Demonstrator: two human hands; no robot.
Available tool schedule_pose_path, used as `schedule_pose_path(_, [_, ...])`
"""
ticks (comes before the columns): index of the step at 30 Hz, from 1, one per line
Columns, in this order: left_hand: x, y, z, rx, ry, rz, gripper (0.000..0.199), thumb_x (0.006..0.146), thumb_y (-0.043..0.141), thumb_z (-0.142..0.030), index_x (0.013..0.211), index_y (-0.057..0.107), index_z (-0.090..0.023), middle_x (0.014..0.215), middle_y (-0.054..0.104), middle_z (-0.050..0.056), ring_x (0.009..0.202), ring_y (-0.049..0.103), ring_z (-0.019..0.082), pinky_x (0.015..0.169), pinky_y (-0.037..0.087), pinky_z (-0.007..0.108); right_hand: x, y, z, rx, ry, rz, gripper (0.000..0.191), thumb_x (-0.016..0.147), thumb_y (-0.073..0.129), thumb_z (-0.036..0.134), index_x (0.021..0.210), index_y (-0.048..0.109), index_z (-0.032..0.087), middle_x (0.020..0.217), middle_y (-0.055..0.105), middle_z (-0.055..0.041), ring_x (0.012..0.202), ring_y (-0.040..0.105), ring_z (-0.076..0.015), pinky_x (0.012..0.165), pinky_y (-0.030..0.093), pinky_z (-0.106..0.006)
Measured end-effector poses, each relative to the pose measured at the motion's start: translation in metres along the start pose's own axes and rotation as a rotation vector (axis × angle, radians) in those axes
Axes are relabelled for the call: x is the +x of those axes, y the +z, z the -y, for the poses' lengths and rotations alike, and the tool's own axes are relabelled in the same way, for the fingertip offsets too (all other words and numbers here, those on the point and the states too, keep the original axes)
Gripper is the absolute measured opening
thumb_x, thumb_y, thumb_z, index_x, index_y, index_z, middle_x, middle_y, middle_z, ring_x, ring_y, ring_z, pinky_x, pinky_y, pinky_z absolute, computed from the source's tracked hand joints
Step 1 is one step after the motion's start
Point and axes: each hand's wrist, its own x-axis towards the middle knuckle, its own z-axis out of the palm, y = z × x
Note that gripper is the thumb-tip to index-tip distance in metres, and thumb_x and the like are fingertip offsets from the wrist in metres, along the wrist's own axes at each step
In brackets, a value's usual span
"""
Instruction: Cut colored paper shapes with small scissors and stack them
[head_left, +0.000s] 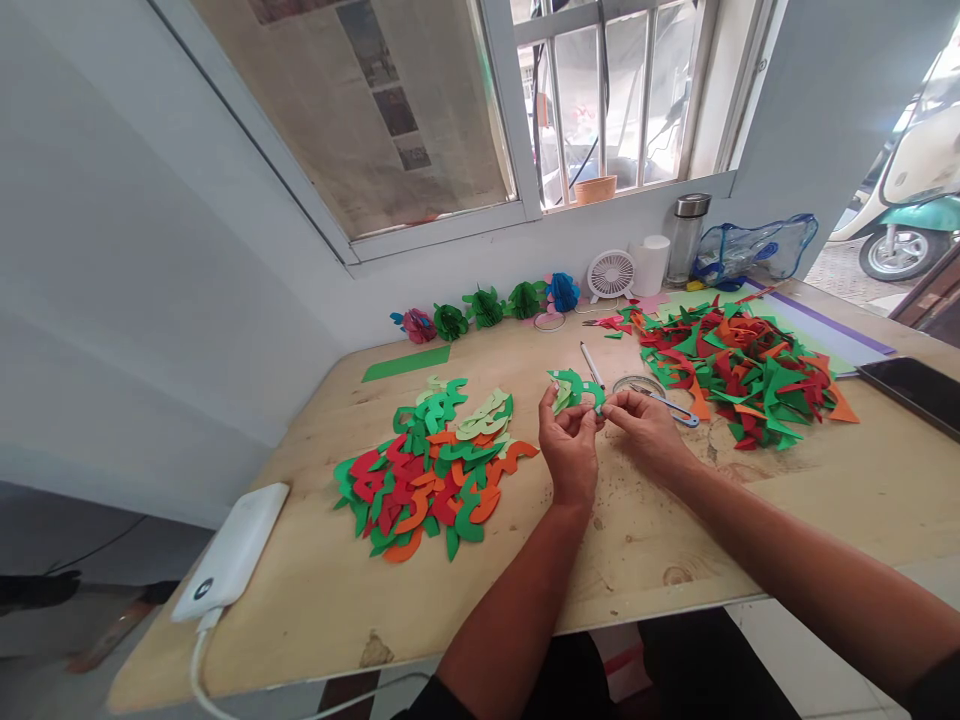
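A: What are the hands doing up there?

B: They're together, just above the desk (pixel 622 560). The left hand (pixel 568 447) and the right hand (pixel 645 430) each pinch a curved green paper cut-out (pixel 576 385) at the fingertips, and a pale green paper piece (pixel 562 396) lies against it.

A: Does that grip look right?

B: It seems sound: the two pinches sit close together, so the thin curve has little room to buckle. A light pressure should spare the paper from creasing.

A: What's around them?

B: A pen (pixel 591 365) and blue-handled scissors (pixel 671 412) lie just beyond the right hand, between two heaps: curved paper cut-outs (pixel 431 470) on the left, angular paper scraps (pixel 739 375) on the right. Farther off, paper pom-poms (pixel 487 307) line the wall.
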Motion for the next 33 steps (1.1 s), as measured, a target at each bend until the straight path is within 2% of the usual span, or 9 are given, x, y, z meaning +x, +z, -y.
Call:
schedule_pose_path(11, [0.0012,-0.0006,0.0021,-0.03,-0.018,0.005,0.066,0.07,0.068,-0.019,0.13,0.041,-0.015,0.077,0.068,0.003,0.071,0.068,0.016,0.073,0.057,0.033,-0.0022,0.0031,0.0025,0.029,0.009,0.007,0.022,0.066,0.071,0.041,0.068,0.063,0.02,0.064,0.065,0.0,0.063,0.057,-0.0152,0.065,0.043,-0.029])
schedule_pose_path(21, [0.0001,0.0005,0.0005,-0.022,-0.018,-0.002,0.067,0.07,0.066,-0.021,0.132,0.04,-0.017,0.081,0.069,0.005,0.076,0.068,0.017,0.072,0.057,0.032,0.0,0.0015,-0.001,0.015,0.008,-0.013,0.026,0.063,0.072,0.044,0.068,0.063,0.021,0.065,0.064,-0.0004,0.064,0.056,-0.0157,0.062,0.043,-0.029])
schedule_pose_path(33, [-0.0011,-0.0015,0.0027,0.058,0.068,0.033,0.067,0.072,0.067,-0.02,0.133,0.041,-0.019,0.078,0.067,0.003,0.079,0.067,0.015,0.079,0.055,0.031,-0.003,0.0043,0.0036,-0.029,-0.046,-0.003,0.022,0.066,0.069,0.042,0.066,0.061,0.021,0.063,0.064,-0.0007,0.062,0.057,-0.0164,0.061,0.043,-0.03])
